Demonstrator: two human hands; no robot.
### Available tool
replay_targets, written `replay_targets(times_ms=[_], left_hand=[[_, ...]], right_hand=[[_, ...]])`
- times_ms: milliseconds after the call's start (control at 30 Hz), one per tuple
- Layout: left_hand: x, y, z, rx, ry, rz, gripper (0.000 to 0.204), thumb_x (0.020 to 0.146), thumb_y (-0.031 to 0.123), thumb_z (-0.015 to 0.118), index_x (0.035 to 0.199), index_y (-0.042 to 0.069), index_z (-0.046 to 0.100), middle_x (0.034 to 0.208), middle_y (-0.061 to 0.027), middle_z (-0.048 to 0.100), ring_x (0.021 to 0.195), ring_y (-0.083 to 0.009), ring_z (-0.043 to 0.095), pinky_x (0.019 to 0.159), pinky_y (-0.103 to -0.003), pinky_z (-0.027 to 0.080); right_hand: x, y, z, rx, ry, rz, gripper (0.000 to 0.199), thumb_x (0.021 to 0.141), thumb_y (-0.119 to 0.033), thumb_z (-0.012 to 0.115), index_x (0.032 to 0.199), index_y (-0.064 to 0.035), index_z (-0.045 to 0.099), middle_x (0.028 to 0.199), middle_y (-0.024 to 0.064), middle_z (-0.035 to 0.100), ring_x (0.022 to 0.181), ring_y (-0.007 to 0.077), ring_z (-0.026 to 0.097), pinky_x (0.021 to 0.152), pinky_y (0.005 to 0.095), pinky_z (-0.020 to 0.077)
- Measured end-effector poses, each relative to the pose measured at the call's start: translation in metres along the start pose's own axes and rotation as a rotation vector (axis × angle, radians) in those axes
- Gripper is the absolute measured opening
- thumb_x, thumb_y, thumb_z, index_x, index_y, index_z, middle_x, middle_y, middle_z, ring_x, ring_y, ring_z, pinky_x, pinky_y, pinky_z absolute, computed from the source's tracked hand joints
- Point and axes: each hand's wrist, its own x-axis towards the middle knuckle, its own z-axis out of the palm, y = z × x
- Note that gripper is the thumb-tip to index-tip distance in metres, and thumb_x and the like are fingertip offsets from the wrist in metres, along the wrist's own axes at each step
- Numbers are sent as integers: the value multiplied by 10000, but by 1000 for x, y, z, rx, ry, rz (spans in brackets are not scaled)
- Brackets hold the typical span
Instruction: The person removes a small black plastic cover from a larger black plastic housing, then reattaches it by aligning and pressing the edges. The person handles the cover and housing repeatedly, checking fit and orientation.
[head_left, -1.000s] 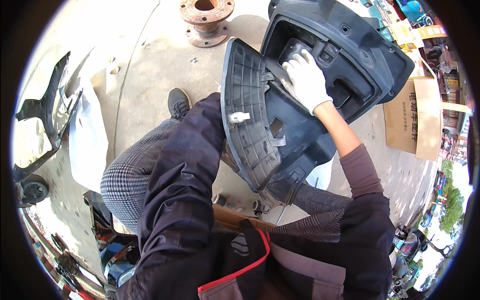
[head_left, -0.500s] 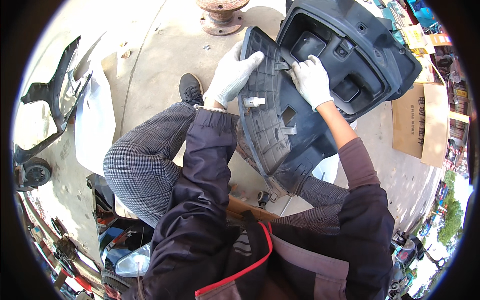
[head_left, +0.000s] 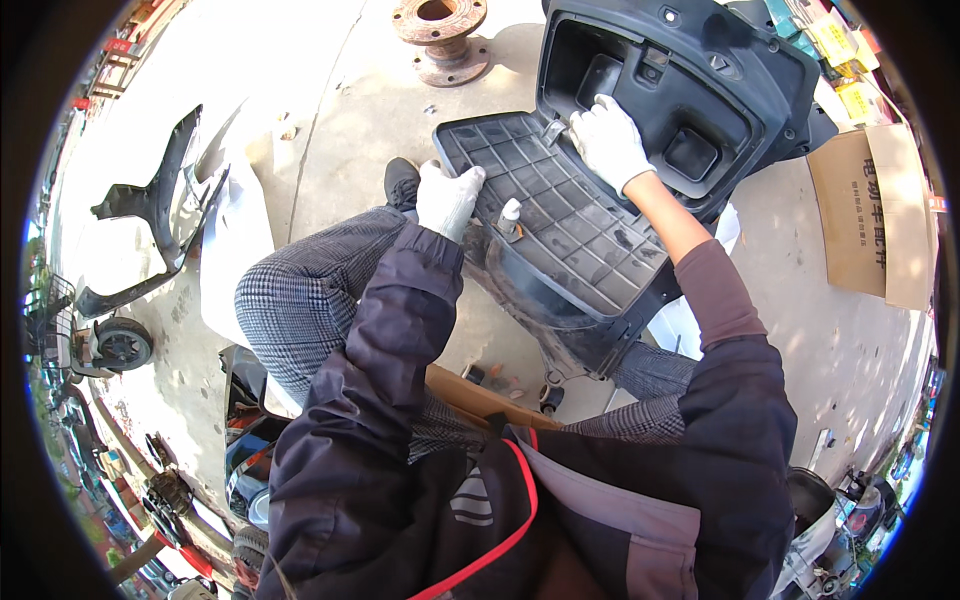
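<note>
A black plastic scooter body part with a deep storage recess lies tilted in front of me. Its black lid panel hangs folded out, ribbed inner face up, joined near the recess by a hinge tab. A small white latch piece stands up from the ribs. My left hand, in a white glove, is closed on the panel's left edge, thumb on top. Beside the hinge side, at the recess rim, my gloved right hand has its fingers bent; what they grip is hidden.
A rusty flanged metal spool stands on the concrete beyond. Left of me lie a black frame-like part and a small wheel. A cardboard box is at right. Cardboard lies between my legs.
The lid panel has swung lower and flatter, showing more of its ribbed face. My left hand has moved down and left with its edge; my right hand stays by the hinge side.
</note>
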Motion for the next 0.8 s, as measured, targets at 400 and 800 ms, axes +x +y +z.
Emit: replay_targets(times_ms=[400,800], left_hand=[[71,96,112,1787,-448,833,487,700,434,680,974,33,707,1052,-175,657,1059,-298,605,869,-418,474],[104,71,112,1356,-649,419,684,669,626,672,1049,57,680,1036,-185,669,969,-313,640,851,-369,491]], right_hand=[[-15,3,-7,91,37,36,125,828,-152,565,833,-31,597,866,146,630,1075,310,556,998,375,411],[-18,3,0,107,68,83,152,822,-116,513,869,-6,606,897,156,627,1101,320,547,955,379,458]])
